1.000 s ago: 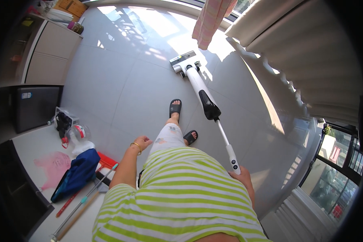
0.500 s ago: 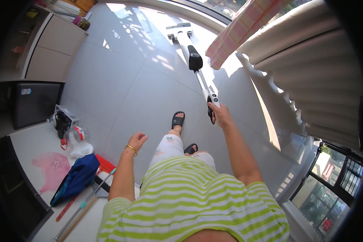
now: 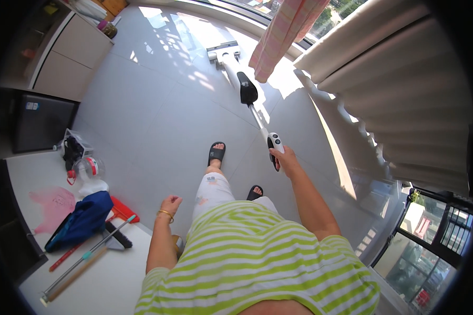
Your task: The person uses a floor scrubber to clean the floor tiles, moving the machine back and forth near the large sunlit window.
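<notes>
My right hand (image 3: 285,159) is wrapped around the white and black handle of an upright vacuum cleaner (image 3: 230,65). Its slim metal tube slants away from me, up and to the left, to a black-and-white body. The wide floor head (image 3: 223,51) rests on the sunlit tiles near the window. Low at my left side hangs my left hand (image 3: 170,205), a gold bangle at its wrist. Nothing is in it, and its fingers are loosely bent and a little apart.
Pale grey floor tiles (image 3: 142,115) spread ahead. A pink checked cloth (image 3: 285,37) and a beige curtain (image 3: 373,79) hang at the right. A white surface (image 3: 110,278) at left bears a broom (image 3: 118,236), a blue bag (image 3: 84,220) and a plastic bottle (image 3: 92,167). Cabinets (image 3: 71,58) stand far left.
The vacuum cleaner's head and body have shifted left and slightly nearer in the picture. My front foot is also farther left. My left hand has moved lower, and my right hand keeps its grip.
</notes>
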`<state>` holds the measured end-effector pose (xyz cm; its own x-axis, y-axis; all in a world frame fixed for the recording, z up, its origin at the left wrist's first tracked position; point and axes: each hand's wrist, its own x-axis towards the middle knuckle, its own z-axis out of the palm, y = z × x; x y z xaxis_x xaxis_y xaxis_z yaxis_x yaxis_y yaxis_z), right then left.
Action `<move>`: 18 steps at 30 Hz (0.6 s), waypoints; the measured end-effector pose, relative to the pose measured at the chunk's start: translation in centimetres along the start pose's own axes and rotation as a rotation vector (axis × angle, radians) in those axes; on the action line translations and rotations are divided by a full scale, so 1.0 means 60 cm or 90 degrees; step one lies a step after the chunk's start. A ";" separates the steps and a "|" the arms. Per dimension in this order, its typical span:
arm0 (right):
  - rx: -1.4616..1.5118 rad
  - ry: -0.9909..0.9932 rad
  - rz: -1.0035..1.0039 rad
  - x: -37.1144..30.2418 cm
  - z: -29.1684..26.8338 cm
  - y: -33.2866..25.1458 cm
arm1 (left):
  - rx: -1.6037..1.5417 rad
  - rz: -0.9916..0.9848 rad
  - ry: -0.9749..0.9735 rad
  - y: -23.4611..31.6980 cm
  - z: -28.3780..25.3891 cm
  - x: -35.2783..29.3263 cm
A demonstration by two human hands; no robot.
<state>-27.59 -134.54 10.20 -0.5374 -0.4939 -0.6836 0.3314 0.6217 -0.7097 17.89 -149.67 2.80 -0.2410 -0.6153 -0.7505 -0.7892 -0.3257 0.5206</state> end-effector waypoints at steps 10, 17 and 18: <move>-0.104 0.015 0.159 -0.411 -0.234 0.253 | 0.193 0.046 -0.148 0.000 0.175 -0.060; 0.191 -0.153 0.317 -0.564 -0.214 0.346 | 0.286 0.093 -0.154 0.073 0.173 -0.066; 0.189 -0.154 0.315 -0.568 -0.208 0.333 | 0.276 0.095 -0.154 0.075 0.168 -0.061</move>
<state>-12.33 -97.73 21.46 -0.0859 -0.3354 -0.9381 0.7162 0.6338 -0.2922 9.51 -141.64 3.79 -0.4524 -0.4320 -0.7802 -0.8854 0.1124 0.4511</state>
